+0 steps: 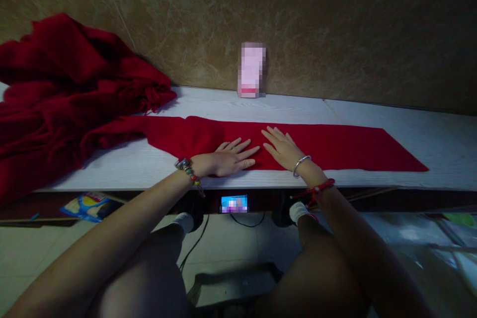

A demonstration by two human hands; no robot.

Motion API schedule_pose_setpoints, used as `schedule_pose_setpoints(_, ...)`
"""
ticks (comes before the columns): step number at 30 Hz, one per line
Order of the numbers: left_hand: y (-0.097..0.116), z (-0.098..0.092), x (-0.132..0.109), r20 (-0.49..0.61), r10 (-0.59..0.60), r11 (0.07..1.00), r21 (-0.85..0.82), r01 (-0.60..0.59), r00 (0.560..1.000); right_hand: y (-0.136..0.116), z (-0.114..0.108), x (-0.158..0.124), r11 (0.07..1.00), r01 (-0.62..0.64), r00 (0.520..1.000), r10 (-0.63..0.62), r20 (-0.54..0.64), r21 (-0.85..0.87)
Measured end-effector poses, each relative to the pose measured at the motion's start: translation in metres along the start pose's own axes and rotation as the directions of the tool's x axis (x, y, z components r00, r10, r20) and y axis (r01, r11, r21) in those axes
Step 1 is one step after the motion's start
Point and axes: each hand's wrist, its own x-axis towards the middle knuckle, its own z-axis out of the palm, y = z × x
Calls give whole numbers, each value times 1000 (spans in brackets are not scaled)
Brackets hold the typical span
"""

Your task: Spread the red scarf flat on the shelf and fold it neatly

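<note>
A long red scarf [335,146] lies flat along the white wooden surface [208,102], its right end cut off at a slant. My left hand [234,157] rests palm down on the scarf, fingers spread and pointing right. Close to it on the right, my right hand [282,149] also presses flat on the cloth with fingers apart. Left of my hands the scarf is puckered and narrows toward a heap of red fringed fabric [74,74]. Whether the strip joins that heap, I cannot tell.
Against the brown marbled wall [335,25] leans a pink, blurred-out rectangular item [252,69]. Below the surface's front edge are a lit phone screen [234,203], a blue and yellow packet [89,206] and a dark cable [197,243]. My legs are underneath.
</note>
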Motion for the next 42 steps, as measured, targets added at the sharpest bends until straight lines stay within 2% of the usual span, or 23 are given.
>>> schedule_pose_setpoints(4, 3, 5, 5, -73, -125, 990, 55, 129, 989, -1, 4, -4, 1000, -12, 998, 13, 53, -29)
schedule_pose_setpoints(8, 7, 4, 6, -64, -150, 984, 85, 156, 987, 8, 1, -7, 995, -83, 994, 87, 71, -60)
schedule_pose_setpoints(14, 7, 3, 4, -85, -152, 981, 111, 161, 985, 45, -6, -13, 962, -261, 962, 266, 59, -83)
schedule_pose_setpoints(17, 5, 3, 5, -126, -142, 979, 131, 158, 982, 68, -7, -18, 929, -357, 933, 360, 18, -95)
schedule_pose_setpoints(20, 5, 2, 9, -152, -158, 973, 145, 180, 976, 79, -9, -22, 900, -426, 905, 425, -29, -96)
schedule_pose_setpoints(23, 9, 1, 14, -226, -180, 960, 173, 221, 957, 74, -9, -21, 920, -384, 922, 377, -92, -83)
schedule_pose_setpoints(26, 18, 4, 22, -377, -146, 946, 217, 240, 915, 55, -8, -19, 969, -240, 965, 231, -121, -62)
schedule_pose_setpoints(28, 25, 8, 28, -425, -109, 949, 225, 222, 898, 40, -6, -19, 987, -150, 985, 145, -89, -54)
schedule_pose_setpoints(30, 29, 13, 34, -420, -100, 958, 204, 201, 902, 29, -3, -22, 993, -103, 995, 102, -22, -58)
schedule_pose_setpoints(34, 25, 20, 38, -372, -121, 970, 151, 189, 920, 29, -1, -31, 985, -138, 987, 146, 71, -99)
schedule_pose_setpoints(42, 13, 15, 30, -319, -195, 963, 116, 242, 927, 81, -10, -55, 920, -362, 927, 373, 47, -150)
